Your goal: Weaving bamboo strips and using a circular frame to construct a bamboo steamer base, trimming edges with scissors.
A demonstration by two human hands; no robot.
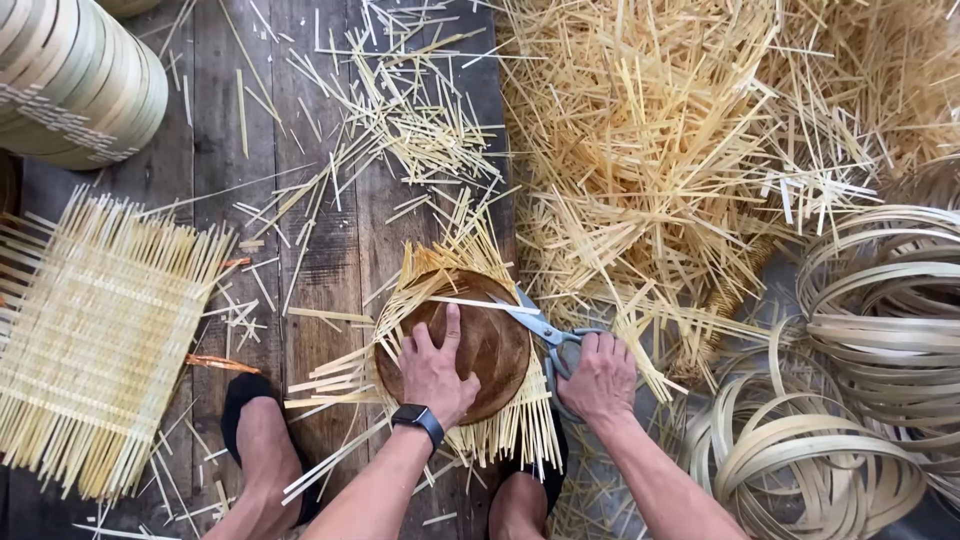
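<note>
We look down on a dark plank floor point(320, 250) scattered with cut slivers, and the largest thing in view is the heap of pale bamboo splints point(660, 150) filling the upper right. Below it, on the right, lies a tangle of coiled bamboo strips point(860, 400), bent into loose hoops that overlap one another. On the left edge rests a flat woven mat point(100, 340) with its loose ends sticking out on every side, and in the upper left corner we see part of a stack of round bamboo rims point(75, 80). Near the middle, just in front of the person's feet, lies a second woven mat point(470, 420) with a round brown wooden disc point(490, 345) pressed on top of it, so that only the fringe of splints shows around the disc. Our left hand point(437, 372) lies flat on the disc with its fingers spread wide, holding it down; a dark watch point(420, 418) sits on that wrist. Our right hand point(600, 378) is closed through the handles of a pair of metal scissors point(535, 325), whose blades point left and lie across the upper right edge of the disc, against the splints that jut out there. How far the blades stand apart we cannot tell.
</note>
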